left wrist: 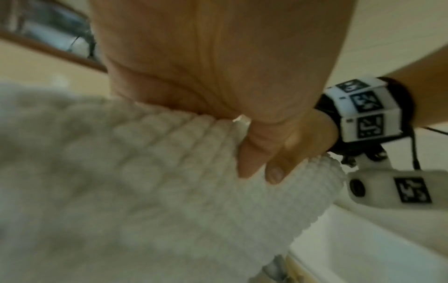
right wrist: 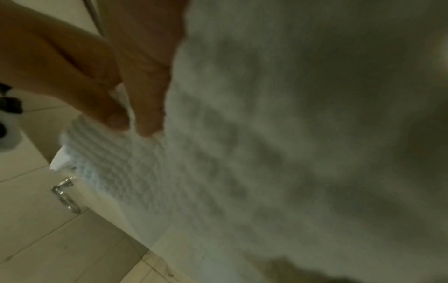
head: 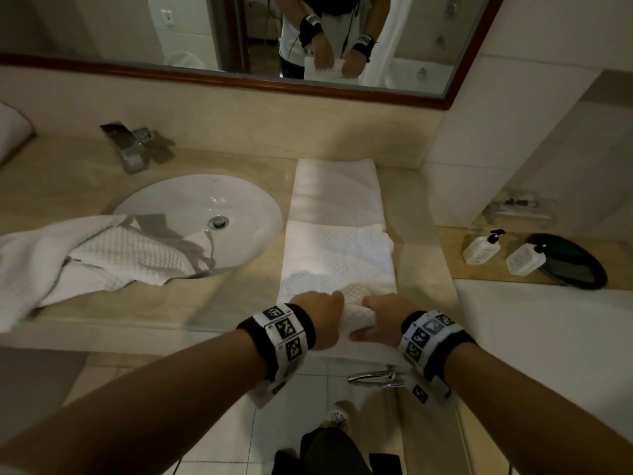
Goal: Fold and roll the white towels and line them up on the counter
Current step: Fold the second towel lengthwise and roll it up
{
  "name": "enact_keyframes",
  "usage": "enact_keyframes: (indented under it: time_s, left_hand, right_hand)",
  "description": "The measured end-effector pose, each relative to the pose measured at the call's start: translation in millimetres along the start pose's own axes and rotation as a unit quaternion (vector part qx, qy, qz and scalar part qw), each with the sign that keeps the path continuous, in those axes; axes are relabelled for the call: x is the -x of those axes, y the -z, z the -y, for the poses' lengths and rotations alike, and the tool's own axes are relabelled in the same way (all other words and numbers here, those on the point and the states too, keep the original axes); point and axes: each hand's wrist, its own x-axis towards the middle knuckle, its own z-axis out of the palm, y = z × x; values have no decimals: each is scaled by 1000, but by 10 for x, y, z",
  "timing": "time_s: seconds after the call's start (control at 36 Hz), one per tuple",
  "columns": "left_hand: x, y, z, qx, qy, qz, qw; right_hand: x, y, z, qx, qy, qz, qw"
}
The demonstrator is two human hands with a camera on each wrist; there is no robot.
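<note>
A long folded white towel (head: pixel 337 234) lies on the beige counter (head: pixel 219 303), running from the back wall to the front edge. Its near end is curled into a small roll. My left hand (head: pixel 322 315) and right hand (head: pixel 378 320) grip that roll side by side, fingers curled over it. The left wrist view shows my left hand (left wrist: pixel 206 76) pressed on the waffle-textured towel (left wrist: pixel 145 191). In the right wrist view my right hand (right wrist: pixel 150 107) pinches the towel (right wrist: pixel 266 153) edge. A second, crumpled white towel (head: pixel 102 258) lies at the left, partly over the sink.
The round white sink (head: pixel 164 197) and chrome faucet (head: pixel 126 149) sit left of the towel. A wall juts out on the right; beyond it stand two lotion bottles (head: pixel 479 250) and a black tray (head: pixel 579 269). A chrome handle (head: pixel 373 377) hangs under the counter edge.
</note>
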Motion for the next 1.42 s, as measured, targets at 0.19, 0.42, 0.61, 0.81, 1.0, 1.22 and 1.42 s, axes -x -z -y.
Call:
enact_keyframes:
  time_s: [0.19, 0.42, 0.61, 0.81, 1.0, 1.22, 1.42]
  left_hand:
    - [-179, 85, 139, 87, 15, 91, 992]
    - [-134, 186, 283, 187, 1, 168, 968]
    - [-174, 130, 267, -28, -20, 103, 994]
    - [-68, -37, 74, -63, -59, 47, 995]
    - [-133, 177, 137, 95, -31, 121, 988]
    - [-165, 236, 127, 49, -33, 153, 986]
    - [-153, 86, -55, -76, -24, 84, 993]
  right_hand:
    - [123, -53, 75, 144, 23, -103, 984]
    - [175, -291, 24, 167, -21, -80, 983]
    - [150, -202, 15, 72, -31, -6, 997]
    - [93, -31, -3, 101, -13, 29, 994]
    - [200, -124, 171, 215, 9, -77, 974]
    - [129, -152, 232, 155, 12, -103, 982]
    - [-1, -28, 137, 89, -4, -6, 996]
